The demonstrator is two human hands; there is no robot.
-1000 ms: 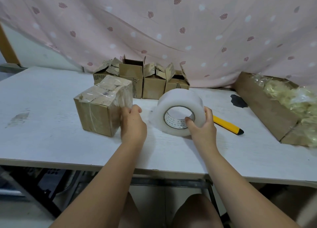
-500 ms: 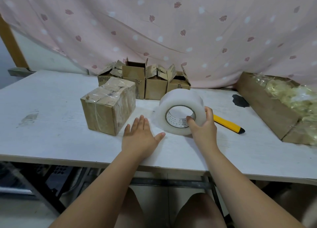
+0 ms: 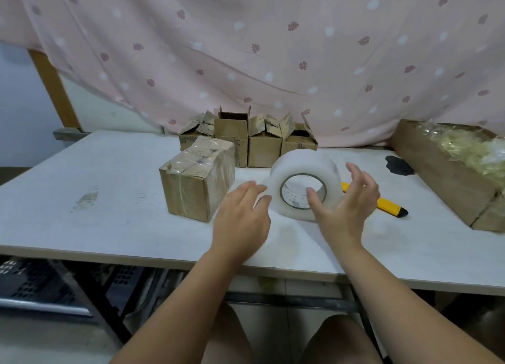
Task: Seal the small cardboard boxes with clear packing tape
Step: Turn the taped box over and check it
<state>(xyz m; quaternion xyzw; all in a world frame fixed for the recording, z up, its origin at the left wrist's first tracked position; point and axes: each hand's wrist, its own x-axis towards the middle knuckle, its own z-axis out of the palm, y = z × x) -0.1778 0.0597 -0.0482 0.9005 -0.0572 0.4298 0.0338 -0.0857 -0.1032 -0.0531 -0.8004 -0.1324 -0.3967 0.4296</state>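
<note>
On the white tabletop (image 3: 109, 199), centre field, as I log it from the remote station:

1. Tape roll (image 3: 300, 164): clear packing tape, wide, standing on its rim. The core axis runs front to back, with the open core facing me. It sits just right of the taped box and just ahead of both grips.

2. Left grip (image 3: 240, 221): open, palm down, fingers straight and together, holding nothing. The fingertips are at the roll's left flank but blurred, so I cannot tell whether they touch.

3. Right grip (image 3: 344, 207): wide open, fingers spread and lightly curved, holding nothing. The thumb is in front of the core and the fingers stand off the roll's right flank. Contact is unclear.

4. Taped box (image 3: 196, 183): closed, wrapped in tape, left of the roll.

5. Open boxes (image 3: 263, 147): a row at the back, flaps up, unsealed.

6. Yellow knife (image 3: 388, 203): lying beyond the right grip, partly hidden by it.

Judgement: the roll lies between the grips. The right one brackets it more closely, so I expect that side to take it, thumb into the core.
</note>
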